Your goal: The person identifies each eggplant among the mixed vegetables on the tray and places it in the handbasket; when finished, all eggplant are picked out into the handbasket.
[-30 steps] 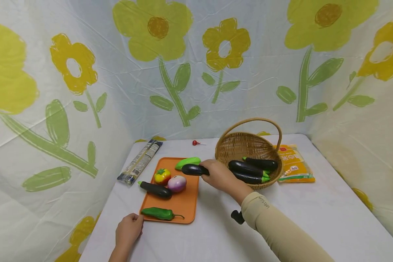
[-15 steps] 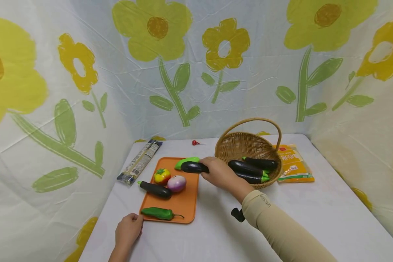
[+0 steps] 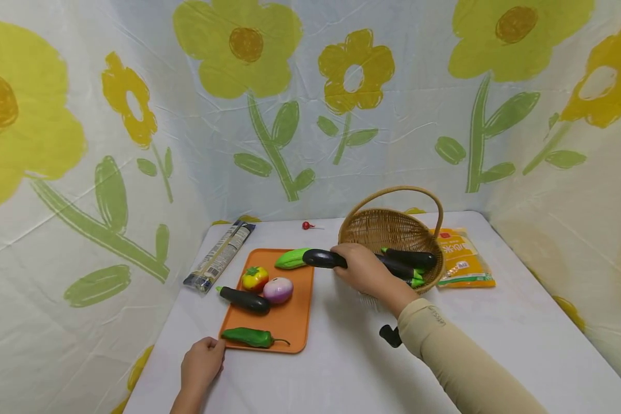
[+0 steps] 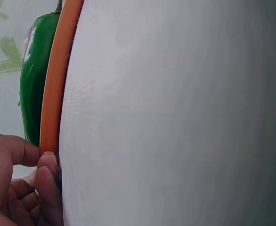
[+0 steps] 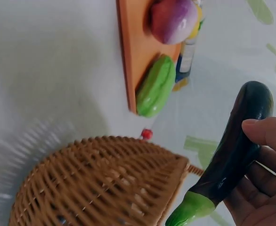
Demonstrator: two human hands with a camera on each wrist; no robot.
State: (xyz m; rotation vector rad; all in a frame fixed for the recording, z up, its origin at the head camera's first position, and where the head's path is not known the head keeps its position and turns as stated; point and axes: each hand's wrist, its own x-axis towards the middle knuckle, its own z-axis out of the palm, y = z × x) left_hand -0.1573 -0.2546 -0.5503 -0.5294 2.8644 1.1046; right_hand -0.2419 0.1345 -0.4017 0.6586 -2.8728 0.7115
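Note:
My right hand (image 3: 364, 271) grips a dark eggplant (image 3: 324, 258) in the air between the orange tray (image 3: 296, 313) and the wicker basket (image 3: 378, 227). The right wrist view shows its green stem end (image 5: 192, 207) pointing toward the basket. With thumb and fingers, my left hand (image 3: 202, 363) pinches the tray's near left corner, by a green chili pepper (image 3: 249, 337). On the tray also lie another eggplant (image 3: 247, 301), a purple onion (image 3: 278, 291), a red-yellow bell pepper (image 3: 255, 279) and a ridged light-green vegetable (image 3: 291, 259). Several eggplants (image 3: 411, 258) lie in the basket, partly hidden by my hand.
A long clear packet (image 3: 219, 257) lies left of the tray, and a red lollipop (image 3: 306, 225) at the back. An orange bag (image 3: 466, 259) lies right of the basket, whose tall handle (image 3: 393, 188) arches up. Flowered cloth surrounds the white table.
My right hand has moved right, carrying the eggplant from above the tray's right edge toward the basket. The left hand has stayed at the tray corner.

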